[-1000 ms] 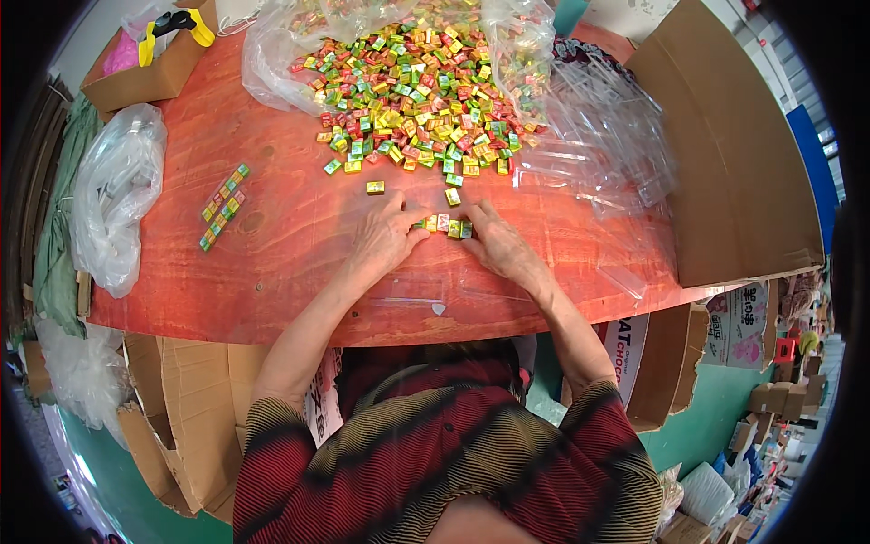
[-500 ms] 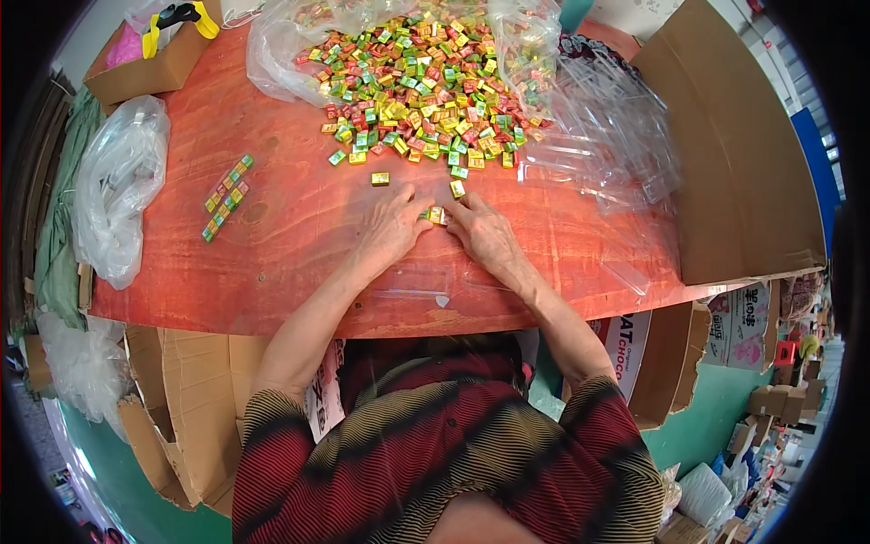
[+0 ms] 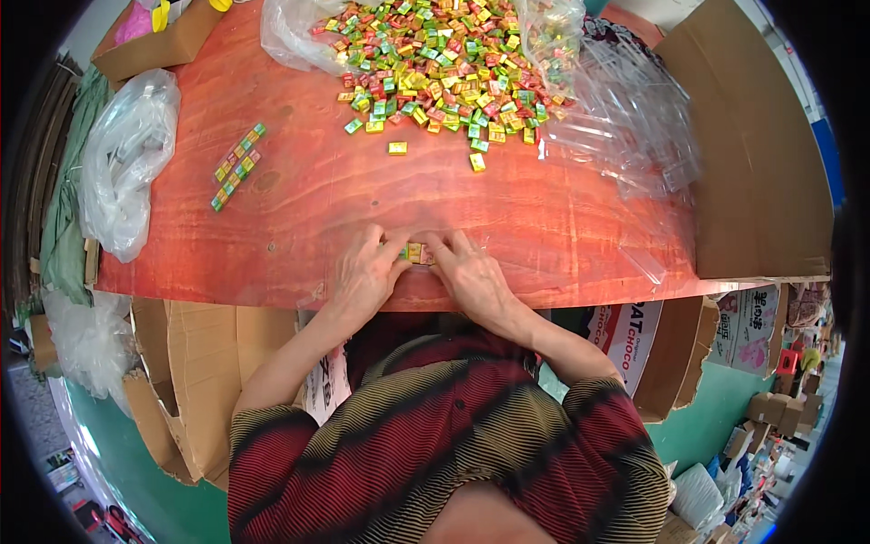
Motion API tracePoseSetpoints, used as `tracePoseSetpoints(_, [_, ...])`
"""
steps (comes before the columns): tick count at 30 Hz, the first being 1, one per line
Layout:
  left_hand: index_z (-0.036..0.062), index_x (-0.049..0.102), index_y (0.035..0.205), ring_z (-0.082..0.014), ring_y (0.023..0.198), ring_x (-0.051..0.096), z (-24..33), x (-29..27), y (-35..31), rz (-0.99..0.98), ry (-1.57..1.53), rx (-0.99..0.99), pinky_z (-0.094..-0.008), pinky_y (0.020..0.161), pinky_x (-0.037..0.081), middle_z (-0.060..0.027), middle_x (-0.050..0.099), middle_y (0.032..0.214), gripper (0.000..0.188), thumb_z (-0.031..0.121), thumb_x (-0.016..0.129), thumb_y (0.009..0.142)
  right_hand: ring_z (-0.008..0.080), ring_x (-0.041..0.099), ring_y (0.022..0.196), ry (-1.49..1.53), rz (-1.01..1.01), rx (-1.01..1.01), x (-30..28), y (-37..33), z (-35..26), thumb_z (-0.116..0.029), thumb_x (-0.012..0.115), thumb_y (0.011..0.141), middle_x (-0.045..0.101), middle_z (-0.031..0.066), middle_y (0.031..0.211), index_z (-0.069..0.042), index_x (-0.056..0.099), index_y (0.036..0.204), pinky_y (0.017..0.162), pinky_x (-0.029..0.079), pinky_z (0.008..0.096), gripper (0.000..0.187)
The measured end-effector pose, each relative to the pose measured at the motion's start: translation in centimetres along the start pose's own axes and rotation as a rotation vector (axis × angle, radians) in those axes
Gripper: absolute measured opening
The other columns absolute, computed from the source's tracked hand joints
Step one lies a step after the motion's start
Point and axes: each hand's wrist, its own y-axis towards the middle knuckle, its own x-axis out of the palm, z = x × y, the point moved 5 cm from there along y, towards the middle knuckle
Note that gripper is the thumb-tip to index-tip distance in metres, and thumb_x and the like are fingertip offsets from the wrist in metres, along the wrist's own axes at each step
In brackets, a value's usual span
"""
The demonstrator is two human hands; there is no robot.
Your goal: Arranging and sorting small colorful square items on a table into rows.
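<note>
Close to the table's front edge, my left hand [image 3: 364, 279] and my right hand [image 3: 471, 281] face each other with bent fingers. Between their fingertips they squeeze a short row of small boxes [image 3: 416, 253], yellow and reddish in the middle and green at the left end. The fingers cover the row's ends, and I cannot tell if clear plastic lies around it. Beyond the hands, a yellow box [image 3: 397, 148] and another yellow box [image 3: 478, 162] lie loose on the red table [image 3: 308, 195]. A large heap of similar boxes [image 3: 444, 77] spreads at the far side.
Two filled rows of boxes [image 3: 238, 168] lie at the left, beside a clear plastic bag [image 3: 129, 163]. Clear plastic trays [image 3: 625, 118] pile up at the right, next to a tall cardboard box [image 3: 761, 145]. An open carton [image 3: 159, 50] stands far left.
Both hands have drawn the short row of boxes toward the table's near edge. The clear plastic piece that lay near that edge no longer shows plainly. The whole view has shifted a little.
</note>
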Motion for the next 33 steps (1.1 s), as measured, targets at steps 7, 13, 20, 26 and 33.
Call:
tracePoseSetpoints(7, [-0.0011,0.048,0.114,-0.0277,0.088,0.051,-0.2,1.4,-2.2,0.02,0.237,0.129,-0.0352,0.068,0.044,-0.0151,0.05,0.103,0.051,0.022,0.065,0.071,0.029,0.05,0.096,-0.369,-0.159,-0.104,0.9,-2.6,-1.1,-0.014,0.059,0.073,0.049,0.0157,0.111,0.004,0.046,0.116,0.079,0.042,0.0376,0.048])
tracePoseSetpoints(13, [-0.0003,0.045,0.121,-0.0332,0.11,0.042,-0.2,1.9,-3.6,0.002,0.32,0.096,-0.0461,0.083,0.036,-0.0206,0.042,0.125,0.06,0.031,0.063,0.073,0.0289,0.048,0.098,-0.416,-0.057,-0.123,1.3,-3.9,-1.9,-0.018,0.062,0.073,0.046,0.0158,0.121,0.001,0.047,0.118,0.082,0.038,0.0399,0.051])
tracePoseSetpoints(20, [0.0053,0.042,0.126,-0.0386,0.121,0.031,2.3,2.2,-2.9,-0.079,0.27,0.152,-0.0551,0.094,0.026,-0.0183,0.035,0.132,0.063,0.035,0.062,0.074,0.03,0.045,0.108,-0.215,0.03,0.051,-2.6,-3.2,1.2,-0.01,0.058,0.076,0.047,0.0141,0.121,-0.003,0.049,0.116,0.086,0.037,0.0424,0.042])
tracePoseSetpoints(26, [0.0049,0.042,0.126,-0.0404,0.126,0.024,0.7,3.1,-2.5,-0.202,0.186,0.095,-0.0564,0.101,0.016,-0.0206,0.03,0.135,0.065,0.042,0.059,0.074,0.0334,0.038,0.119,-0.305,0.073,0.153,-0.7,-4.0,4.5,-0.012,0.056,0.079,0.043,0.0163,0.125,-0.002,0.046,0.119,0.098,0.026,0.0504,0.043])
tracePoseSetpoints(33, [0.0033,0.044,0.123,-0.0395,0.126,0.025,-6.1,-0.6,-1.9,0.004,0.359,-0.151,-0.0559,0.099,0.02,-0.0201,0.031,0.135,0.051,0.032,0.054,0.082,0.0349,0.044,0.11,-0.02,0.065,-0.039,0.8,0.7,2.4,-0.009,0.057,0.077,0.048,0.0177,0.117,-0.002,0.051,0.112,0.094,0.034,0.044,0.036])
